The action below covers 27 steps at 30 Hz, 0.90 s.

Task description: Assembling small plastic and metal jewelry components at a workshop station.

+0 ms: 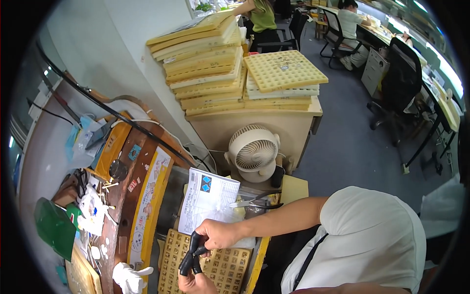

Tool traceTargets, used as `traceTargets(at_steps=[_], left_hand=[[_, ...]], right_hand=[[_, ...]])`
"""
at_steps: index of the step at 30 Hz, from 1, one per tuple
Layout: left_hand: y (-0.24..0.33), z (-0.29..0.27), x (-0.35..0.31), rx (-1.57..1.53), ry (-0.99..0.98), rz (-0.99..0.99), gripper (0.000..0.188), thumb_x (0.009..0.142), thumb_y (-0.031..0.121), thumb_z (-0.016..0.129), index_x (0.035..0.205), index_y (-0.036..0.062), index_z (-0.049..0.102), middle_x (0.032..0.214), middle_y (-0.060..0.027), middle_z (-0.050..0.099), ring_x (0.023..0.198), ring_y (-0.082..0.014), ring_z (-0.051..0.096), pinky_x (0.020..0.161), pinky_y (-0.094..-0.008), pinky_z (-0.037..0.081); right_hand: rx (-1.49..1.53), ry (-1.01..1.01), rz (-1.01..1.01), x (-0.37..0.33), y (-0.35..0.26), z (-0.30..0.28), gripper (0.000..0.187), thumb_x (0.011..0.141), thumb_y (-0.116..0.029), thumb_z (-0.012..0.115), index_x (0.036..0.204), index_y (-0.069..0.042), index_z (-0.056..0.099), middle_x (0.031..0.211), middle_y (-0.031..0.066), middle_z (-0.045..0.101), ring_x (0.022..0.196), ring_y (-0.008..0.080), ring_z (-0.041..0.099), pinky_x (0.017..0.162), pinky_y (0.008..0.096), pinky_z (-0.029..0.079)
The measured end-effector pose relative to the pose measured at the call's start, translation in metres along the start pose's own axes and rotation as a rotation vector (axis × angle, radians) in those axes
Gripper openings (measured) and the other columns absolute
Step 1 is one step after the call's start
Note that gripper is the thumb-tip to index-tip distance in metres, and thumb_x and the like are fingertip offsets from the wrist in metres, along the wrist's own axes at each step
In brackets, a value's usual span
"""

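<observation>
My right hand [218,234] and my left hand [198,283] meet above a yellow tray [172,255], with black finger covers on several of their fingers. Both are closed, fingertips pinched together; whatever lies between them is too small or hidden to make out. Small metallic pieces fill the tray's grid of little square pockets. Just beyond my right hand lies a printed paper sheet [203,203] with a blue flower-shaped picture. Beside the sheet are black-handled scissors [262,200] and a clear plastic bag [253,211].
A white glove [129,278] rests by the wooden bench [120,235], left of the drawer. A beige fan [254,152] stands behind the paper, before a cabinet stacked with yellow trays [205,63]. A green container [54,228] is at far left. Other people sit at the back.
</observation>
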<state>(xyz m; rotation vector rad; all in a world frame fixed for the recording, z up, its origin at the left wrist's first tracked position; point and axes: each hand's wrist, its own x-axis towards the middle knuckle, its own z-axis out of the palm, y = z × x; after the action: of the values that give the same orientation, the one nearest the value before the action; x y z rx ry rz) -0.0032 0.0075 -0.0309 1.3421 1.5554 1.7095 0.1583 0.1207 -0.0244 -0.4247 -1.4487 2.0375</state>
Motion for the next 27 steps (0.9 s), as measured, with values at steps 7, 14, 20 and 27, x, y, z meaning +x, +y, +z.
traceTargets(at_steps=[7, 14, 20, 27], left_hand=[[0.0, 0.0, -0.002, 0.058, 0.019, -0.026, 0.019, 0.088, -0.013, 0.057, 0.104, -0.0134, 0.067, 0.093, -0.014, 0.071, 0.081, -0.0167, 0.068, 0.079, -0.0291, 0.055], [0.009, 0.003, 0.002, 0.152, 0.068, -0.05, 0.019, 0.085, -0.015, 0.061, 0.104, -0.0116, 0.065, 0.098, -0.0123, 0.07, 0.089, -0.0174, 0.066, 0.084, -0.0309, 0.053], [0.01, 0.005, 0.005, -0.109, 0.098, -0.06, 0.022, 0.082, -0.015, 0.069, 0.103, -0.0075, 0.068, 0.099, -0.0123, 0.072, 0.093, -0.0174, 0.068, 0.088, -0.0293, 0.055], [0.016, -0.001, 0.001, -0.133, 0.075, -0.09, 0.02, 0.084, -0.017, 0.064, 0.102, -0.0083, 0.069, 0.1, -0.0116, 0.072, 0.094, -0.0169, 0.068, 0.086, -0.0289, 0.056]], right_hand=[[-0.05, 0.001, -0.011, -0.002, 0.004, 0.003, 0.015, 0.08, 0.013, 0.059, 0.091, 0.007, 0.067, 0.078, 0.0088, 0.07, 0.07, 0.012, 0.066, 0.064, 0.0257, 0.053], [-0.125, 0.078, 0.008, 0.006, 0.009, 0.001, 0.02, 0.079, 0.013, 0.058, 0.095, 0.005, 0.067, 0.084, 0.0109, 0.073, 0.074, 0.0159, 0.071, 0.065, 0.0284, 0.058], [0.104, 0.07, -0.003, 0.002, -0.004, 0.007, 0.02, 0.088, 0.014, 0.057, 0.104, 0.005, 0.061, 0.094, 0.0126, 0.069, 0.081, 0.0178, 0.071, 0.074, 0.0311, 0.06], [0.001, 0.063, 0.002, -0.003, -0.004, 0.013, 0.014, 0.092, 0.006, 0.061, 0.105, 0.004, 0.066, 0.091, 0.0108, 0.072, 0.078, 0.0127, 0.069, 0.074, 0.0273, 0.058]])
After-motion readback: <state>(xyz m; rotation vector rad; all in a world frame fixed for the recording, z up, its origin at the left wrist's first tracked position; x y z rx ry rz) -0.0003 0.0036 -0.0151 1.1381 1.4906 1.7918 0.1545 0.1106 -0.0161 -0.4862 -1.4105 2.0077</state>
